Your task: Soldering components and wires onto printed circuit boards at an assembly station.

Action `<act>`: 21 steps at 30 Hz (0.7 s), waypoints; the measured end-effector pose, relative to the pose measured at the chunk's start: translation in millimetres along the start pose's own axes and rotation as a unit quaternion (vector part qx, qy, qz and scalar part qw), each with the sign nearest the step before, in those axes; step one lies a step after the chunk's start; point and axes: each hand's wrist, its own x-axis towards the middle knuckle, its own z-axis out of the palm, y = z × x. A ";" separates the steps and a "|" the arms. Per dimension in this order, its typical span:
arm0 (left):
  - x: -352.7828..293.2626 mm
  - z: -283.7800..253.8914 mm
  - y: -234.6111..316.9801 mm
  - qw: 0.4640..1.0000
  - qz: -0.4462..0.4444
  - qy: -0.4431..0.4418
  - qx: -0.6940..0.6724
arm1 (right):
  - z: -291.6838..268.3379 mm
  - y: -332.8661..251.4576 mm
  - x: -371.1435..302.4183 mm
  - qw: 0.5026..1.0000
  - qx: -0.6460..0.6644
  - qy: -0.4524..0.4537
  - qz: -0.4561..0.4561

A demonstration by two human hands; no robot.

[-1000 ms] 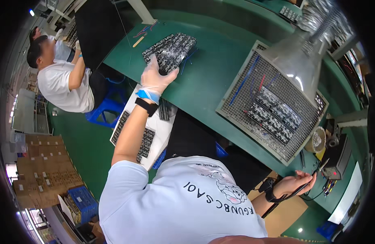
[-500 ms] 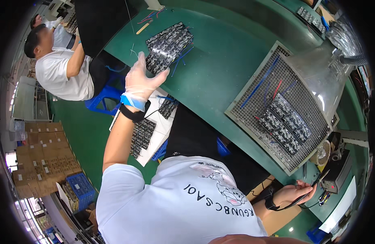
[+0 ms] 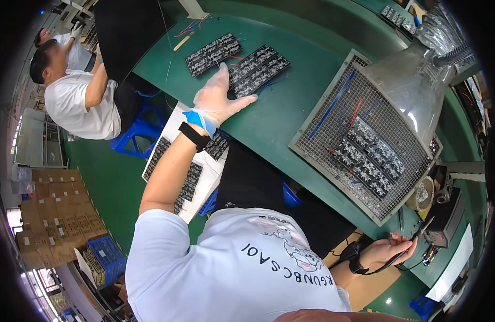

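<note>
By the near edge of the green bench (image 3: 298,80), toward its right end, the right hand (image 3: 388,251) curls around a slim black corded tool (image 3: 420,231). Farther in, the clear-gloved left hand (image 3: 216,101) spreads thumb and fingers against a black rectangular circuit-board panel (image 3: 261,70); a second black panel (image 3: 212,53) lies nearer the left edge.

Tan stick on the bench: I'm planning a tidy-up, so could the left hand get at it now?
Probably yes: the left hand is close by; only flat circuit boards lie partway between, and nothing covers the stick.
</note>
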 end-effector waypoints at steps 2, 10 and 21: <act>-9.9 -6.7 -3.9 0.999 0.016 0.047 -0.003 | -0.3 0.6 0.2 1.000 -0.003 0.000 0.002; -84.3 -13.3 -37.0 0.980 -0.070 0.166 -0.087 | 1.9 -1.5 -0.5 1.000 0.001 -0.010 0.008; -119.4 106.8 -187.7 0.970 -0.222 0.056 -0.087 | 4.9 -2.9 -1.0 1.000 -0.004 -0.008 -0.024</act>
